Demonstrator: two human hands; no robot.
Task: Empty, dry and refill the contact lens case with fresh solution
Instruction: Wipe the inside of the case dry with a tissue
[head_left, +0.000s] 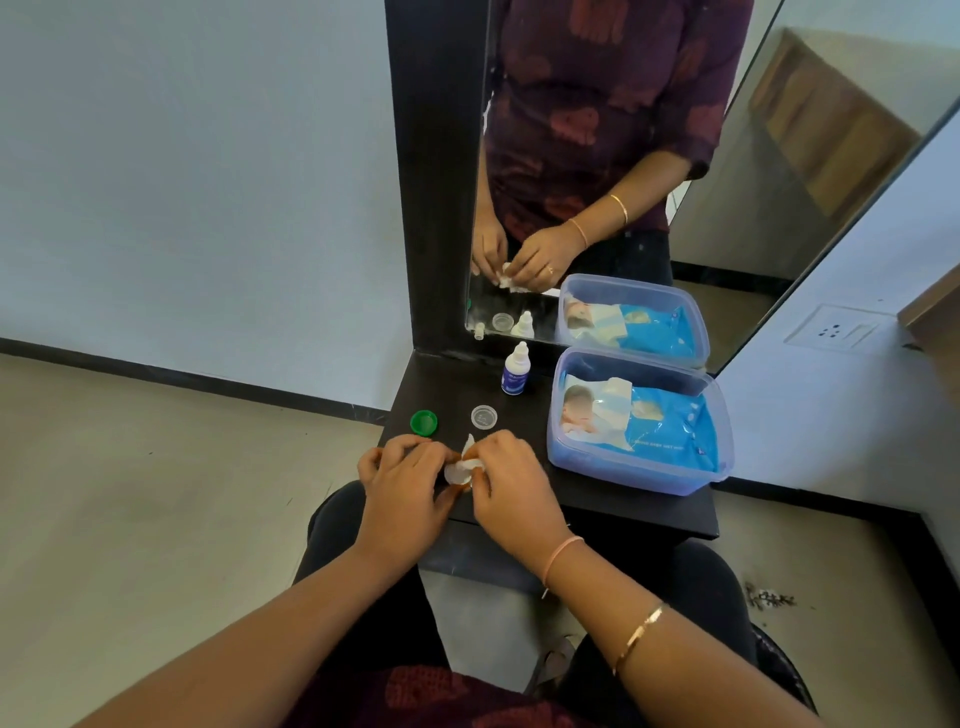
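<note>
Over the front edge of the dark shelf (597, 499), my left hand (402, 486) holds the clear contact lens case (457, 473). My right hand (511, 486) presses a piece of white tissue (470, 452) against the case. Both hands touch at the case, and most of it is hidden by my fingers. A green cap (423, 421) lies on the shelf behind my left hand. A clear cap (484, 417) lies a little to its right. The white solution bottle (516, 369) with a blue label stands upright near the mirror.
A clear plastic tub (722, 415) holding a blue wipes pack (644, 421) fills the right side of the shelf. A mirror (623, 156) in a dark frame stands behind it. My knees are under the shelf, and a wall socket (839, 330) sits at the right.
</note>
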